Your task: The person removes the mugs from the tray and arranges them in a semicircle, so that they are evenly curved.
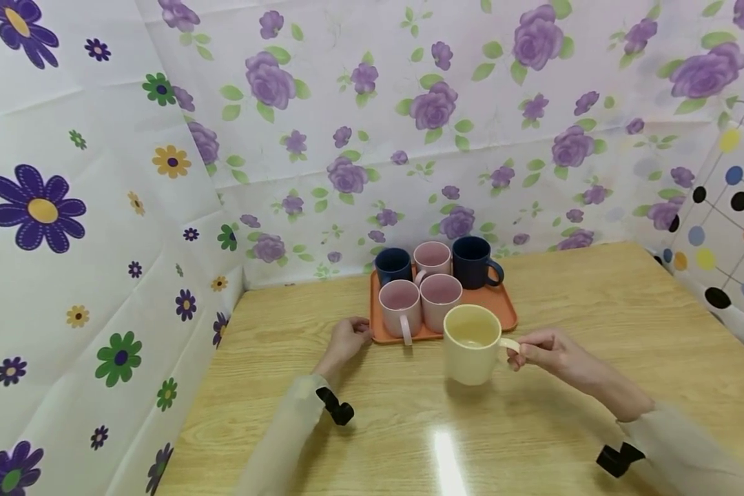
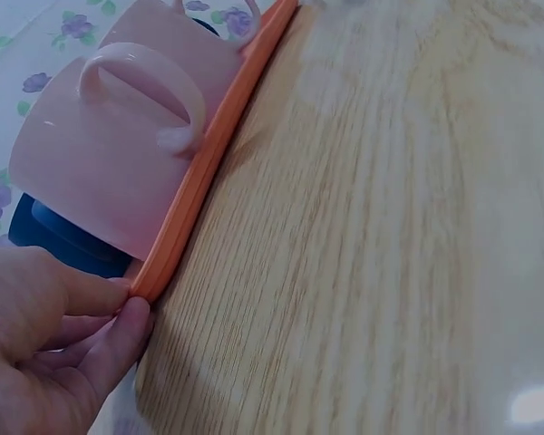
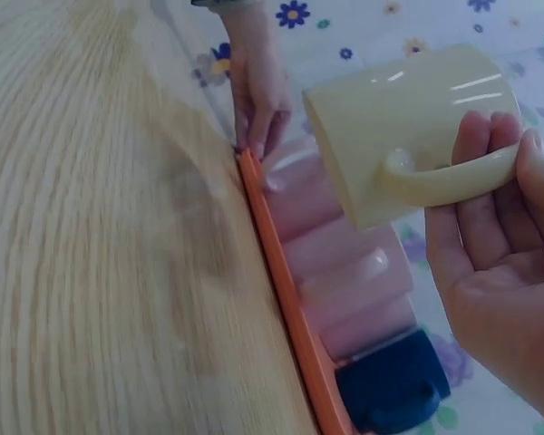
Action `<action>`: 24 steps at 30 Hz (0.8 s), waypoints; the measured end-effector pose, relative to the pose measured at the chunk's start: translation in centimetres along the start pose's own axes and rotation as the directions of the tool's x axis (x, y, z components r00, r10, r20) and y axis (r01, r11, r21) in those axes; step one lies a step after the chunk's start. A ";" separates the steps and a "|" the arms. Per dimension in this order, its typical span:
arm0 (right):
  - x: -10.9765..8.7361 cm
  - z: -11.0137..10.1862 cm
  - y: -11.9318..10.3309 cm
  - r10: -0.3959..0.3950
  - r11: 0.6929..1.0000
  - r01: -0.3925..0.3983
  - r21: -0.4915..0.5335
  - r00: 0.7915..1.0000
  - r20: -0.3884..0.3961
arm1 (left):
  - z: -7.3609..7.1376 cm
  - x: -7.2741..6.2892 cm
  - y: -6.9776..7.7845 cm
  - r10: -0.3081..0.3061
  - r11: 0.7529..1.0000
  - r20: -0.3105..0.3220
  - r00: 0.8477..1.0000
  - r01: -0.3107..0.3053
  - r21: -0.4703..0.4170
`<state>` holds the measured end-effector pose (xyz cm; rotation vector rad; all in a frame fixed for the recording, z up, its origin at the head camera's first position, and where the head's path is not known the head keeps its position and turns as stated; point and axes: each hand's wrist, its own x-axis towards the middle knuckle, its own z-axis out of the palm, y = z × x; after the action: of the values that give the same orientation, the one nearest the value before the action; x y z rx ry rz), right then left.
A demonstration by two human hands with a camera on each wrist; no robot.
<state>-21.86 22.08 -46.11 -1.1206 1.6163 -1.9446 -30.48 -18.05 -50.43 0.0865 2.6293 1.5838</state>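
My right hand (image 1: 554, 355) grips a pale yellow mug (image 1: 471, 351) by its handle, pinched between thumb and fingers. The mug hangs upright above the table, just in front of an orange tray (image 1: 496, 306). At the tray's front left corner, my left hand (image 1: 349, 337) pinches the rim between thumb and fingers, as the left wrist view shows. Three pink mugs stand on the tray: one at the front left (image 1: 399, 310), one beside it (image 1: 441, 303) and one behind (image 1: 432, 256). A navy mug (image 1: 393, 264) occupies the back left, another navy mug (image 1: 473, 263) the back right.
Under everything lies a wood-grain table (image 1: 273, 358). Behind the tray rises a white sheet with purple roses (image 1: 347, 172). Flower-print cloth (image 1: 118, 289) hangs on the left, dotted cloth (image 1: 719, 234) on the right. Each wrist wears a black mount (image 1: 336, 406).
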 end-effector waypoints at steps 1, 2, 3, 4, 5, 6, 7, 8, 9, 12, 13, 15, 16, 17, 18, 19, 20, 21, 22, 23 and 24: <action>0.4 0.2 0.2 -0.007 1.000 0.007 0.011 1.000 0.029 | -0.1 0.1 0.1 0.000 1.000 0.012 1.000 0.000 0.006; 0.7 0.4 0.5 -0.011 1.000 0.010 0.017 0.999 0.053 | -0.2 0.2 0.2 0.004 1.000 0.020 1.000 -0.004 0.021; 1.1 0.6 0.7 -0.006 1.000 0.004 0.025 0.997 0.073 | -0.3 0.3 0.3 0.009 0.999 0.024 1.000 -0.010 0.043; 1.5 0.9 1.0 0.000 1.000 -0.002 0.029 0.996 0.092 | -0.4 0.4 0.3 0.016 0.998 0.028 0.999 -0.018 0.066; 1.9 1.1 1.3 0.015 0.999 -0.018 0.034 0.995 0.102 | -0.5 0.5 0.4 0.023 0.995 0.031 0.999 -0.025 0.091; 2.2 1.4 1.6 0.019 0.999 -0.023 0.037 0.993 0.117 | -0.6 0.5 0.4 0.029 0.993 0.035 0.999 -0.033 0.113; 2.5 1.6 1.9 0.036 0.998 -0.041 0.041 0.991 0.127 | -0.6 0.6 0.4 0.038 0.990 0.038 0.999 -0.043 0.132; 2.9 1.8 2.3 0.050 0.997 -0.057 0.044 0.989 0.140 | -0.7 0.6 0.4 0.046 0.987 0.045 0.998 -0.053 0.152; 3.2 2.1 2.7 0.066 0.996 -0.074 0.048 0.986 0.156 | -0.7 0.6 0.3 0.042 0.986 0.052 0.998 -0.049 0.156; 4.2 2.8 3.9 0.097 0.993 -0.107 0.040 0.975 0.198 | -0.7 0.5 0.1 0.040 0.986 0.077 0.996 -0.052 0.161; 4.6 3.0 4.3 0.107 0.993 -0.117 0.035 0.971 0.213 | -0.7 0.4 0.0 0.038 0.986 0.083 0.996 -0.051 0.161; 5.2 3.3 4.9 0.112 0.993 -0.120 0.019 0.965 0.237 | -0.7 0.5 -0.2 0.039 0.986 0.099 0.994 -0.054 0.157; 5.5 3.5 5.1 0.115 0.993 -0.121 0.009 0.962 0.248 | -0.7 0.5 -0.2 0.042 0.987 0.106 0.993 -0.058 0.151; 5.8 3.6 5.4 0.118 0.993 -0.121 -0.003 0.959 0.259 | -0.7 0.6 -0.1 0.045 0.987 0.111 0.993 -0.061 0.148; 6.2 3.7 5.6 0.119 0.993 -0.119 -0.017 0.956 0.269 | -0.7 0.6 -0.1 0.044 0.988 0.114 0.992 -0.060 0.144; 6.5 3.8 5.8 0.123 0.992 -0.121 -0.027 0.952 0.279 | -0.8 0.7 0.0 0.044 0.989 0.117 0.992 -0.060 0.139; 6.9 3.9 6.0 0.129 0.992 -0.123 -0.036 0.949 0.289 | -0.9 0.8 0.1 0.043 0.989 0.119 0.992 -0.060 0.137; 7.3 4.0 6.1 0.132 0.991 -0.121 -0.054 0.945 0.300 | -0.9 0.8 0.2 0.038 0.989 0.122 0.992 -0.054 0.134; 7.7 4.1 6.3 0.133 0.991 -0.119 -0.065 0.940 0.315 | -1.0 0.9 0.3 0.033 0.990 0.125 0.992 -0.049 0.133; 8.0 4.2 6.5 0.136 0.990 -0.117 -0.079 0.935 0.326 | -1.1 0.9 0.4 0.029 0.990 0.131 0.991 -0.046 0.134; 8.4 4.4 6.7 0.137 0.990 -0.115 -0.084 0.931 0.339 | -1.1 0.9 0.5 0.024 0.989 0.136 0.990 -0.043 0.138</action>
<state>-25.00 11.47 -49.52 -1.2656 1.5235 -1.5240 -31.47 -18.75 -49.50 0.2374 2.6444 1.3479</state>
